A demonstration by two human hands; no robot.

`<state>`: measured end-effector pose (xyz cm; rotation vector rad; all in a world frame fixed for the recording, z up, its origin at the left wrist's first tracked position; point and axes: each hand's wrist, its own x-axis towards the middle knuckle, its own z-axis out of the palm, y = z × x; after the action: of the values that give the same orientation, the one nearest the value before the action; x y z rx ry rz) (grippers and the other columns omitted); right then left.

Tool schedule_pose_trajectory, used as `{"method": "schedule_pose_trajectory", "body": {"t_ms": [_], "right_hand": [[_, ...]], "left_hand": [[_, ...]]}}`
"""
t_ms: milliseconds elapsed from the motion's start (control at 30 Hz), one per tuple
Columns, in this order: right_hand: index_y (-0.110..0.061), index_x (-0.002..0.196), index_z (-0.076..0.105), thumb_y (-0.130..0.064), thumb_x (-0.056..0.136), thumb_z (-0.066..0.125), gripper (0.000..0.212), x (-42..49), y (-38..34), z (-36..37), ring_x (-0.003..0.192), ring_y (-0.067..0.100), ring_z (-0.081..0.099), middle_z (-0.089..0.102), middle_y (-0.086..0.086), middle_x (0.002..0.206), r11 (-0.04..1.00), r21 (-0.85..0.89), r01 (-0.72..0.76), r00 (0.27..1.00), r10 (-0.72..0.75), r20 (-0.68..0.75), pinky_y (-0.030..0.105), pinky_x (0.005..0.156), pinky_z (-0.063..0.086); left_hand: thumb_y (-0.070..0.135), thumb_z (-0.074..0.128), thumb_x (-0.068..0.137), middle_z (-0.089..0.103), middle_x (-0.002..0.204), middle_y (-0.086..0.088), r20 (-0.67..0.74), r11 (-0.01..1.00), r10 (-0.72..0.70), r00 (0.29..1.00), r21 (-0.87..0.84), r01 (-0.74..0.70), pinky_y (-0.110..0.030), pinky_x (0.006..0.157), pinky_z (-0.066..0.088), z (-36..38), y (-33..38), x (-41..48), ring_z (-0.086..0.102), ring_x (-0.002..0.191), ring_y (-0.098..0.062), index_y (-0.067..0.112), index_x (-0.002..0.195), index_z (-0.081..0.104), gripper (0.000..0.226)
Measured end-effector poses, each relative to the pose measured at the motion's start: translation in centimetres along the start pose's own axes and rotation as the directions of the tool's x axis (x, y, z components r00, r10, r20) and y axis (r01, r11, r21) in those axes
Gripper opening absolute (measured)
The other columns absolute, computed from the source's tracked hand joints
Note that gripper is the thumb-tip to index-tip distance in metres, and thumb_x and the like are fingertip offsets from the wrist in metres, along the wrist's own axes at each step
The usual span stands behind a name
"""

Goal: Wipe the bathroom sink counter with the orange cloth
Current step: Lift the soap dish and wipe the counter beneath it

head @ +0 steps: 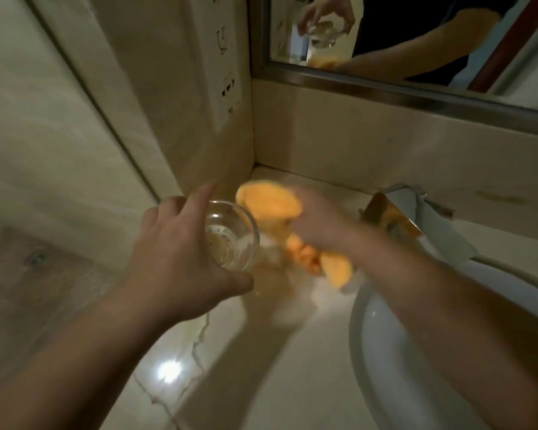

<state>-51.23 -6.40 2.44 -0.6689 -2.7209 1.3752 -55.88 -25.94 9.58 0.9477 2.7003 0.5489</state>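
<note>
My right hand grips the bunched orange cloth, pressed on the beige counter near its back left corner. The cloth is motion-blurred, and a fold of it trails out below my wrist. My left hand holds a clear drinking glass by its rim, lifted just above the counter, left of the cloth. The white sink basin lies to the right, partly hidden by my right forearm.
A chrome tap stands behind the basin. A mirror hangs over the back wall and reflects both hands. A socket plate sits on the left wall. A crack runs across the counter's front left part.
</note>
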Motion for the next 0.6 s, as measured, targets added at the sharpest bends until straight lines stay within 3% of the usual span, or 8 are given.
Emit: {"method": "schedule_pose_trajectory", "body": {"t_ms": [33, 100, 167, 233, 367, 433, 533, 600], "right_hand": [[-0.016, 0.105, 0.061, -0.003, 0.079, 0.056, 0.029, 0.7, -0.5, -2.1, 0.090, 0.024, 0.064, 0.068, 0.005, 0.096, 0.997, -0.063, 0.046, 0.991, -0.054, -0.124, 0.029, 0.072, 0.054], [-0.017, 0.106, 0.058, -0.009, 0.079, 0.056, 0.028, 2.2, -1.2, -5.5, 0.097, 0.022, 0.059, 0.063, 0.002, 0.104, 0.936, -0.347, 0.059, 0.961, -0.148, -0.236, 0.035, 0.082, 0.049], [-0.018, 0.117, 0.053, -0.013, 0.080, 0.054, 0.037, 3.7, -0.8, -6.0, 0.109, 0.033, 0.051, 0.055, 0.013, 0.118, 0.808, -0.589, 0.002, 0.967, -0.151, -0.204, 0.043, 0.088, 0.046], [-0.021, 0.126, 0.046, -0.018, 0.081, 0.051, 0.045, 5.2, 1.3, -3.6, 0.123, 0.041, 0.039, 0.042, 0.023, 0.132, 0.705, -0.708, -0.039, 0.995, -0.038, -0.092, 0.053, 0.098, 0.039], [-0.026, 0.136, 0.037, -0.026, 0.088, 0.047, 0.049, 6.1, 5.8, 1.7, 0.140, 0.044, 0.011, 0.018, 0.016, 0.152, 0.772, -0.626, -0.111, 0.973, 0.214, 0.091, 0.067, 0.104, 0.019], [-0.027, 0.132, 0.039, -0.034, 0.088, 0.048, 0.045, 5.3, 6.3, 3.2, 0.140, 0.044, 0.015, 0.024, 0.011, 0.149, 0.780, -0.623, -0.056, 0.979, 0.164, 0.117, 0.066, 0.107, 0.020], [-0.027, 0.145, 0.024, -0.035, 0.097, 0.036, 0.050, 1.8, 5.5, 5.1, 0.145, 0.032, 0.007, 0.014, 0.002, 0.156, 0.794, -0.608, -0.009, 0.976, 0.139, 0.168, 0.056, 0.114, 0.012], [-0.027, 0.146, 0.023, -0.033, 0.096, 0.041, 0.053, -1.4, 5.0, 6.4, 0.145, 0.028, 0.010, 0.019, 0.001, 0.155, 0.812, -0.582, 0.043, 0.980, 0.080, 0.183, 0.051, 0.115, 0.011]], "left_hand": [[0.057, 0.071, 0.034, 0.038, 0.134, -0.005, 0.006, 1.000, 0.004, 1.000, -0.005, -0.004, -0.038, 0.096, 0.034, -0.2, 0.1, 0.1, 0.032, 0.124, -0.027, 0.039, 0.142, 0.014, 0.124], [0.050, 0.077, 0.040, 0.037, 0.135, -0.005, 0.005, 1.000, 0.012, 1.000, -0.009, -0.012, -0.038, 0.096, 0.035, -0.2, 0.3, 0.3, 0.031, 0.125, -0.027, 0.040, 0.142, 0.013, 0.122], [0.048, 0.077, 0.040, 0.037, 0.135, -0.005, 0.003, 1.000, 0.008, 1.000, -0.008, -0.008, -0.039, 0.097, 0.035, 0.2, 0.3, 0.6, 0.031, 0.125, -0.027, 0.040, 0.142, 0.012, 0.121], [0.048, 0.076, 0.040, 0.036, 0.134, -0.005, 0.019, 1.000, 0.000, 1.000, 0.003, 0.000, -0.039, 0.098, 0.034, 0.6, 0.5, 0.8, 0.030, 0.125, -0.026, 0.040, 0.143, 0.010, 0.122], [0.049, 0.077, 0.042, 0.033, 0.135, -0.003, 0.053, 1.000, 0.008, 0.999, 0.019, -0.009, -0.038, 0.099, 0.034, 1.5, 0.8, 1.0, 0.029, 0.125, -0.025, 0.040, 0.143, 0.007, 0.123], [0.052, 0.077, 0.040, 0.035, 0.132, -0.003, 0.059, 1.000, 0.014, 0.998, 0.014, -0.015, -0.037, 0.099, 0.034, 1.8, 1.1, 1.4, 0.030, 0.124, -0.025, 0.040, 0.143, 0.007, 0.125], [0.051, 0.075, 0.039, 0.038, 0.127, -0.006, 0.018, 0.998, 0.063, 0.998, 0.014, -0.063, -0.035, 0.099, 0.033, 2.4, 1.8, 2.6, 0.034, 0.120, -0.027, 0.037, 0.144, 0.010, 0.124], [0.050, 0.075, 0.042, 0.037, 0.129, -0.009, 0.007, 0.996, 0.082, 0.997, 0.033, -0.082, -0.038, 0.100, 0.033, 3.1, 2.6, 3.9, 0.033, 0.119, -0.030, 0.035, 0.145, 0.010, 0.123]]}}
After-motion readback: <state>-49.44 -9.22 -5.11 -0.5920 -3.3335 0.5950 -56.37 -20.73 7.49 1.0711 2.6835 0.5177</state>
